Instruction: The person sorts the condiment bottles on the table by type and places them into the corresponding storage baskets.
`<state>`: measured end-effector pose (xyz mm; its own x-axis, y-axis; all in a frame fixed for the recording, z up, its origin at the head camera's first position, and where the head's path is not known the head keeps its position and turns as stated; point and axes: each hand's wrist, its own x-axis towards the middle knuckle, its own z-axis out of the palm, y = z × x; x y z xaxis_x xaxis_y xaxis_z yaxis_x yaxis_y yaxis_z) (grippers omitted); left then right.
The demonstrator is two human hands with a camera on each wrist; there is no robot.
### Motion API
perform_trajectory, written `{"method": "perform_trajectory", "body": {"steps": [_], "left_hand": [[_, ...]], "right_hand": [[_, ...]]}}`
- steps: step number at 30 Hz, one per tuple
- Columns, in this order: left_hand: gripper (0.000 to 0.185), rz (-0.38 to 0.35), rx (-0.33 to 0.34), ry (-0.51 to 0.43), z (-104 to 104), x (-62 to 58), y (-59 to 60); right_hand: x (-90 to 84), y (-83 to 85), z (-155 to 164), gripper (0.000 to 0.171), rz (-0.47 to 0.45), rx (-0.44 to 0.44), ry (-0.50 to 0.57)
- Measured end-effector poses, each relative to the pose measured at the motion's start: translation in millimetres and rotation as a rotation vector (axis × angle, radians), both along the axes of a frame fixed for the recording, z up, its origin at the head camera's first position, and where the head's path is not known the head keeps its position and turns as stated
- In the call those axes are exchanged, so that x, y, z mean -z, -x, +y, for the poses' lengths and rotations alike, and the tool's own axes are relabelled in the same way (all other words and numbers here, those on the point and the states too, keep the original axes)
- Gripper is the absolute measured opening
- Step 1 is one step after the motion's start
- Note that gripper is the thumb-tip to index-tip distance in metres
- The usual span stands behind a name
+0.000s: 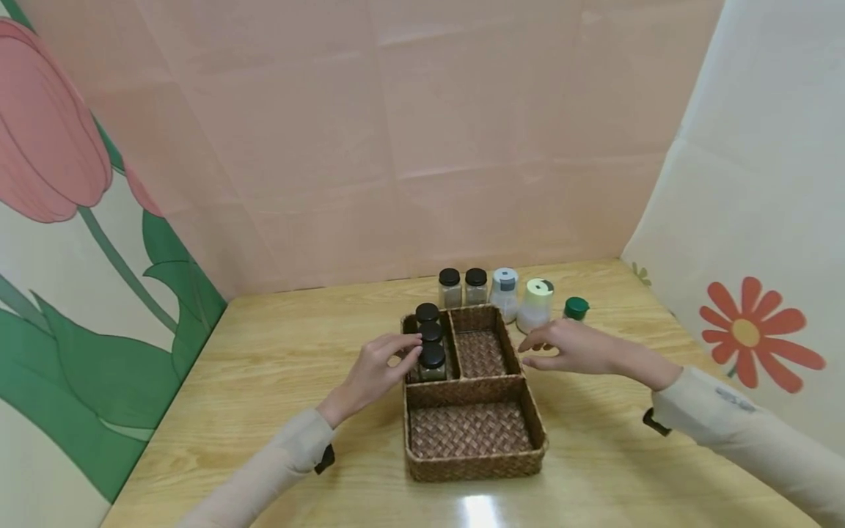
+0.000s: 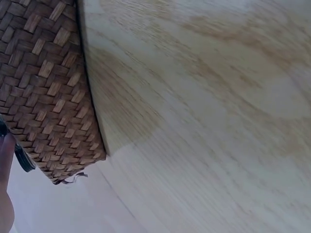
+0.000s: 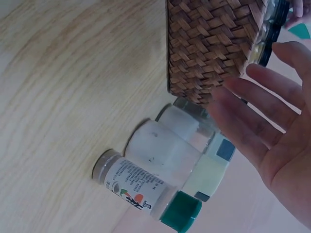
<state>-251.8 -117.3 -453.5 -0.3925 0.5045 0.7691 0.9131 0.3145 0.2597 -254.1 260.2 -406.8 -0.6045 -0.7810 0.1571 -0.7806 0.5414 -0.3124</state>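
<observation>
A brown woven basket (image 1: 475,468) with three compartments sits on the wooden table. Its back left compartment holds three jars with black lids, one behind another; the front jar (image 1: 432,361) is closest to me. My left hand (image 1: 375,370) reaches over the basket's left rim, its thumb and fingertips at the left edge of the lids, with a gap between thumb and fingers. Beside the basket's right rim hovers my right hand (image 1: 571,345), fingers spread and holding nothing, as the right wrist view shows. The back right and front compartments show bare woven floor.
Behind the basket stand two clear black-lidded jars (image 1: 450,290). To their right are a shaker with a pale blue top (image 1: 505,295), one with a pale yellow top (image 1: 536,306), and a labelled green-capped bottle (image 3: 141,187) near my right hand. A pink backdrop (image 1: 422,147) rises behind the table.
</observation>
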Motion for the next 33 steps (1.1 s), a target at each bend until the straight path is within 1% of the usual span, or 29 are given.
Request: {"method": "perform_trajectory", "body": {"steps": [4,7,12,14,19,25,27,33], "left_hand": [[0.027,0.010,-0.010,-0.025,-3.5,-0.6,1.0],[0.026,0.006,-0.027,-0.033,-6.9,-1.3,1.4],[0.030,-0.029,-0.064,-0.015,-13.2,-1.3,0.8],[0.033,-0.056,-0.075,0.011,-15.5,-1.0,0.0],[0.041,-0.153,-0.091,0.085,-21.7,0.1,-3.5],[0.044,-0.278,-0.124,0.153,-29.3,1.8,-6.9],[0.045,-0.301,-0.126,0.170,-30.8,2.1,-7.3],[0.050,-0.356,-0.108,0.215,-32.7,4.6,-7.8]], "right_hand": [[-4.7,2.1,-0.9,0.022,0.042,-0.013,0.027],[-6.6,4.3,-1.9,0.016,0.085,-0.014,0.041],[-9.4,8.4,-2.8,0.012,0.179,-0.015,0.058],[-11.1,10.3,-2.2,0.011,0.226,-0.020,0.078],[-14.3,17.3,0.0,0.012,0.337,-0.022,0.131],[-15.9,28.2,3.4,0.011,0.428,-0.012,0.143],[-15.0,32.1,5.3,0.013,0.448,0.009,0.134],[-9.6,41.3,9.6,0.028,0.473,0.105,0.106]]}}
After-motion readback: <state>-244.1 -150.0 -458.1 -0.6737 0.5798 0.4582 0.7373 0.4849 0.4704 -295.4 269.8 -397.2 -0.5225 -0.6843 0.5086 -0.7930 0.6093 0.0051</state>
